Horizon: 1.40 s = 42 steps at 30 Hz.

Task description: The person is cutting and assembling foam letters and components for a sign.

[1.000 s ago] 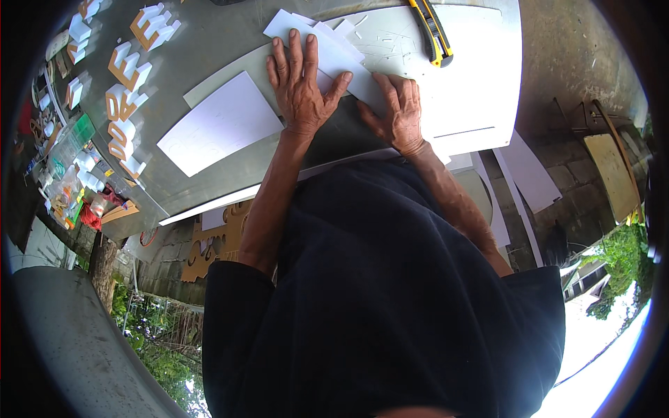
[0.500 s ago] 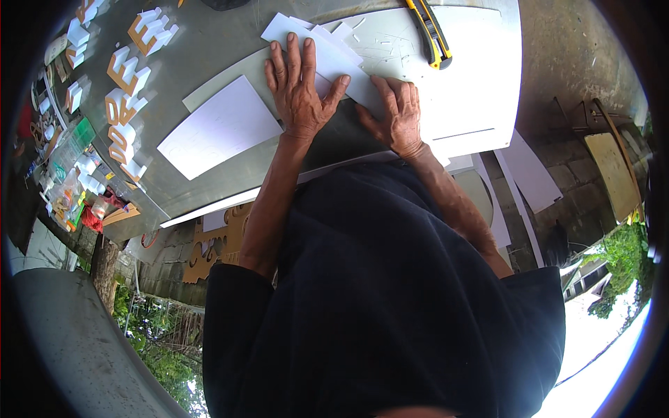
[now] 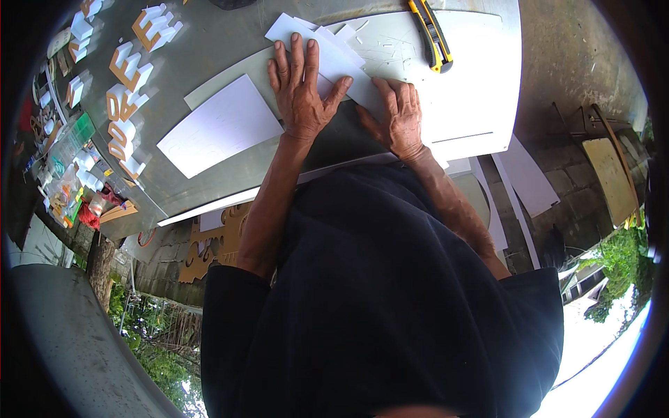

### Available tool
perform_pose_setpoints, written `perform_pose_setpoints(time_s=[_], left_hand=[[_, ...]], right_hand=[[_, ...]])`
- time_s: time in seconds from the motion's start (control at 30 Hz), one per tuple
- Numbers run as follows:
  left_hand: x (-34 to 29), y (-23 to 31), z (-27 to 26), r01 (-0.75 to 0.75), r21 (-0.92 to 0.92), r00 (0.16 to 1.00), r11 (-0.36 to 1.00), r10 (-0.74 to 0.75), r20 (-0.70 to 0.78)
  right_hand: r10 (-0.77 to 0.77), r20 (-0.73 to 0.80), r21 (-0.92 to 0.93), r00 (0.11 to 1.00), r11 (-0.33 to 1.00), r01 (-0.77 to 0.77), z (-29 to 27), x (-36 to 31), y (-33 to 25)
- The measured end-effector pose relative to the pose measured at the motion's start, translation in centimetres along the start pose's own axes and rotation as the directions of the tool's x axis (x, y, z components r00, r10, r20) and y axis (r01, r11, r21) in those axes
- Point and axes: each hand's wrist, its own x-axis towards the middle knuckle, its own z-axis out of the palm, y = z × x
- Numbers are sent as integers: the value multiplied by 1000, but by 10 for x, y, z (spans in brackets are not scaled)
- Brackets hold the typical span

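My left hand (image 3: pixel 304 97) lies flat with its fingers spread on a long white strip of sheet material (image 3: pixel 339 67). Beneath that strip, more white pieces (image 3: pixel 333 43) overlap in a loose fan. At the strip's near right end is my right hand (image 3: pixel 398 117), its fingers bent and close together over the edge and its thumb on the other side. Part of the strip is hidden under both hands. Just beyond the right hand, a yellow and black utility knife (image 3: pixel 433 36) rests on a large white board (image 3: pixel 474 83).
A separate white sheet (image 3: pixel 221 127) lies on the grey table (image 3: pixel 209 52) to the left. Several letters with white sides and brown faces (image 3: pixel 129 66) stand farther left. Clutter with a green container (image 3: pixel 82 127) fills the left edge. Small white offcuts (image 3: pixel 362 26) dot the board.
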Motion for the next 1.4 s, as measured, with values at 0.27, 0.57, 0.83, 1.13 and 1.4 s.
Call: perform_pose_setpoints(time_s=[0.27,0.57,0.83,1.13,1.4], left_hand=[[1,2,-3,-1,-44,1000,999,0,-14],[4,9,-19,39,-89,999,995,-36,31],[4,15,-22,79,-93,997,993,-77,23],[1,16,-30,97,-140,994,985,-89,63],[-3,17,-37,129,-194,991,972,-135,-17]], right_hand=[[183,-115,-9,976,983,-185,-43,24,1],[297,-64,-215,953,928,-304,-63,83,68],[113,-141,-176,984,975,-137,-67,105,32],[-635,101,-24,766,768,640,55,251,-91],[-733,304,-359,609,503,786,144,344,-110]])
